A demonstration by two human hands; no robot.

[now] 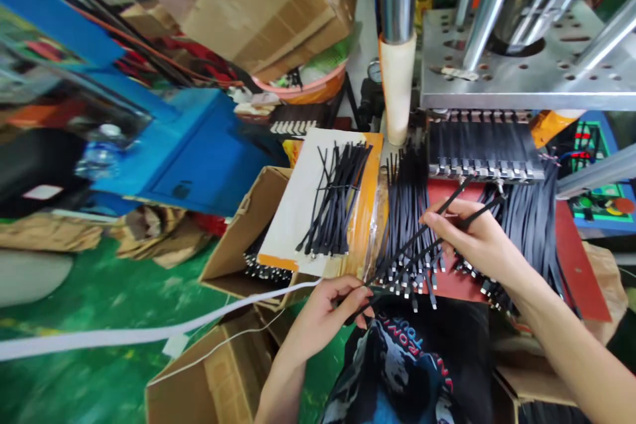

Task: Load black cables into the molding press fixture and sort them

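Two short, thin black cables point(405, 247) run slantwise between my hands, one beside the other. Near their lower ends my left hand point(328, 311) is closed in a pinch around them. Higher up, my right hand point(472, 232) grips both between thumb and fingers, their upper ends sticking out just below a metal mould block point(484, 172). A row of black cables with metal plugs lies across that block. Under and beside my right hand, many loose black cables point(407, 199) with small plugs spread over a red work surface point(583, 258).
A tied bundle of black cables point(342, 199) lies on a white board point(293, 212) left of my hands. A press plate point(521, 89) with steel columns stands over the block. Open cardboard boxes point(233, 245) sit lower left. A white cord point(199, 326) reaches my left wrist.
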